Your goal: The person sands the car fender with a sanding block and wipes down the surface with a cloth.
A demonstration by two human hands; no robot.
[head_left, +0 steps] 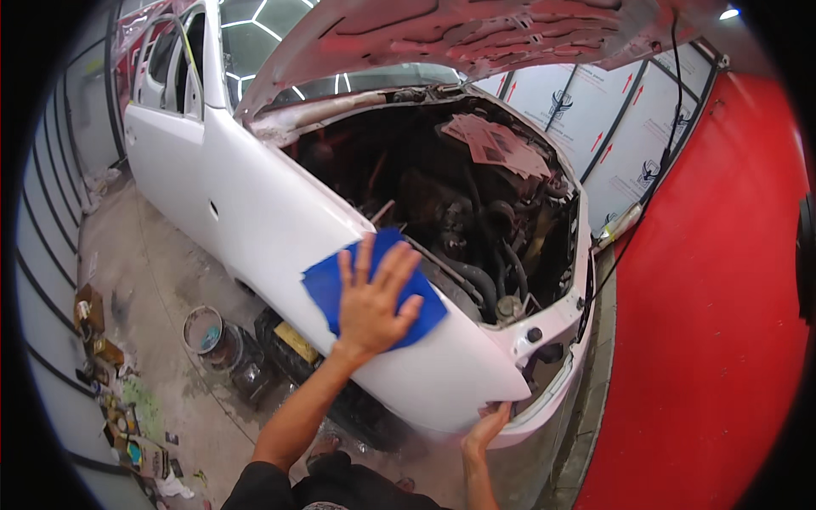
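My left hand lies flat on a blue cloth, fingers spread. The cloth is pressed against the white front fender of a car, close to the edge of the engine bay. Lower and to the right, my right hand is at the fender's front corner, beside the notch in the bodywork. Its fingers are together and bent against the edge there; their tips are partly hidden. Above both hands the hood stands raised, with the dark engine bay uncovered below it.
Paper sheets lie over part of the engine. A bucket stands on the floor left of the fender, near a dark container with a yellow block. Boxes and litter line the left wall. A black cable hangs at right by a red surface.
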